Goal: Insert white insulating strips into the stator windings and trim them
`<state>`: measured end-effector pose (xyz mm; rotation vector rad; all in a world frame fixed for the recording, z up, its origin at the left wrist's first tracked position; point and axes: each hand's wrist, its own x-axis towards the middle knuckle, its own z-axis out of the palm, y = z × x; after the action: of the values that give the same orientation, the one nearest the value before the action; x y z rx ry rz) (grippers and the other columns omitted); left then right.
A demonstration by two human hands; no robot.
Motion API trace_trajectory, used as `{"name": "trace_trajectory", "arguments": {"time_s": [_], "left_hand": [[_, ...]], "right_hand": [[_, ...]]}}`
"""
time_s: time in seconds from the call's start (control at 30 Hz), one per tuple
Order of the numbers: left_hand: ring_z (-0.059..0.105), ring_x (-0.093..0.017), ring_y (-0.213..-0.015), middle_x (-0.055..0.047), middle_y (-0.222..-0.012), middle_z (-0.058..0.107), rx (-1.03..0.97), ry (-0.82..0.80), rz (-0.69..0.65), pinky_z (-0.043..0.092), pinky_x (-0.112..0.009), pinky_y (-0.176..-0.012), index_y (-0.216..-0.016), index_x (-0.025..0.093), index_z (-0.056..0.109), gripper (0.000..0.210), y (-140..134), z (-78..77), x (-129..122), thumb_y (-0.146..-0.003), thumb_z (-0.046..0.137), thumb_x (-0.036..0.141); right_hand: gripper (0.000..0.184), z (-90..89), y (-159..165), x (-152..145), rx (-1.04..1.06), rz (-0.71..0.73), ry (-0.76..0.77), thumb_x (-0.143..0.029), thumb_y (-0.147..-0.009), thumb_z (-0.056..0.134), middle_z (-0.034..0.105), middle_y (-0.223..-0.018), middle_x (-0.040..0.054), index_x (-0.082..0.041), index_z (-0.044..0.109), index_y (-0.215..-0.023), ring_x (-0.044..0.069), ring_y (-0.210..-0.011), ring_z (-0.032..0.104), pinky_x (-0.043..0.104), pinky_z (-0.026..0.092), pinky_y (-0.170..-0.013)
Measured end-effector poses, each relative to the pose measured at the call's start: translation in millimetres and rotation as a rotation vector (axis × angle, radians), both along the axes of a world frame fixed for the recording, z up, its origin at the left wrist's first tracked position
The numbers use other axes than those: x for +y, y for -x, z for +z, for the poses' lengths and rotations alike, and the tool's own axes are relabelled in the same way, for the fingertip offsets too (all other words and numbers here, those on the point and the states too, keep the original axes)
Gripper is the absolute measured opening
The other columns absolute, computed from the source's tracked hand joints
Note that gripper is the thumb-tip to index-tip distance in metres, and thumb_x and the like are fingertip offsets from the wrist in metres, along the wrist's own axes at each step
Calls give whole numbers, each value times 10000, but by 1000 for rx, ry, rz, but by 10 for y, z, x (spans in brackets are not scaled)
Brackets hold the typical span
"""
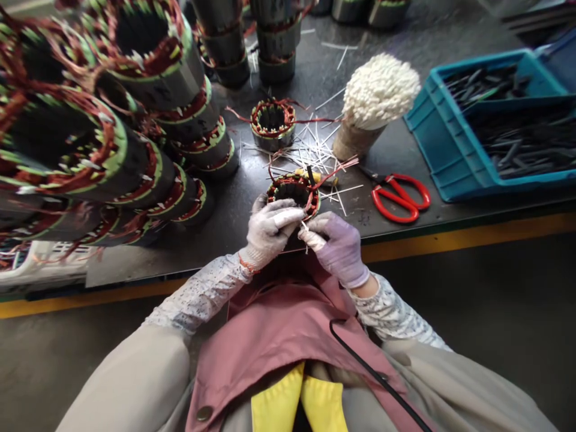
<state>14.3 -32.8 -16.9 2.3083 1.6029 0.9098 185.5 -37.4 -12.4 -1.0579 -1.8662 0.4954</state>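
A small motor stator (pixel 288 189) with copper windings and green insulation stands near the table's front edge. My left hand (pixel 271 229), in a white glove, is closed against its near side, with the fingers over the rim. At the near right rim, my right hand (pixel 341 247), in a lilac glove, pinches a thin white tie (pixel 305 226) between thumb and finger. Pinkish lead wires (pixel 342 166) stick out from the stator to the right. A yellow-handled tool (pixel 312 176) lies partly hidden behind it. The hands cover the near part of the winding.
Another stator (pixel 273 133) stands behind, beside scattered white sticks (pixel 317 147). Red-handled scissors (pixel 400 197) lie right, below a holder (pixel 355 137) packed with white sticks. A blue bin (pixel 450 168) holds dark pieces. Tall stator stacks (pixel 180 90) crowd the left.
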Motion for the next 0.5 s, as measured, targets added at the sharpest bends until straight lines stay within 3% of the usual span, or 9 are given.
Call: {"name": "trace_trajectory", "arguments": {"time_s": [0.17, 0.23, 0.3, 0.37, 0.43, 0.5], "left_hand": [[667, -184, -1117, -1, -1030, 770, 13, 35, -48, 274, -474, -1150, -997, 308, 742, 216, 26, -6, 29, -957, 533, 269], [666, -186, -1122, -9, -1036, 770, 16, 51, -70, 270, -473, -1152, -1015, 299, 738, 206, 43, 11, 38, -951, 543, 270], [658, -192, -1139, -21, -1073, 762, 22, 74, -87, 254, -478, -1165, -1052, 286, 727, 206, 66, 44, 42, -944, 553, 272], [628, -208, -1193, -43, -1184, 726, 43, 112, -117, 242, -478, -1180, -1173, 267, 681, 267, 89, 95, 41, -924, 584, 282], [581, -226, -1261, -77, -1288, 672, 70, 156, -140, 252, -457, -1188, -1352, 218, 557, 476, 106, 155, 38, -888, 638, 286], [552, -243, -1291, -110, -1292, 665, 103, 194, -136, 259, -433, -1193, -1460, 137, 421, 670, 111, 210, 43, -859, 675, 289]], "right_hand": [[174, -90, 5, 132, -288, -89, -203, -349, -895, 637, 686, -801, 63, -194, 685, -832, 167, -699, 625, 272, 470, -614], [211, -53, -19, 147, -414, -141, -297, -368, -924, 586, 692, -834, 74, -191, 688, -869, 160, -670, 608, 274, 414, -570], [252, 23, -65, 165, -485, -83, -361, -347, -947, 521, 675, -767, 64, -192, 668, -815, 151, -613, 575, 280, 365, -538], [247, 114, -125, 168, -486, 56, -424, -304, -937, 508, 650, -691, 47, -194, 635, -755, 145, -567, 545, 285, 341, -521], [160, 200, -169, 128, -411, 139, -461, -261, -885, 576, 675, -724, 48, -195, 622, -747, 141, -573, 559, 277, 354, -517], [98, 265, -167, 32, -231, 133, -357, -223, -844, 615, 710, -813, 56, -194, 627, -751, 132, -589, 585, 262, 385, -517]]}}
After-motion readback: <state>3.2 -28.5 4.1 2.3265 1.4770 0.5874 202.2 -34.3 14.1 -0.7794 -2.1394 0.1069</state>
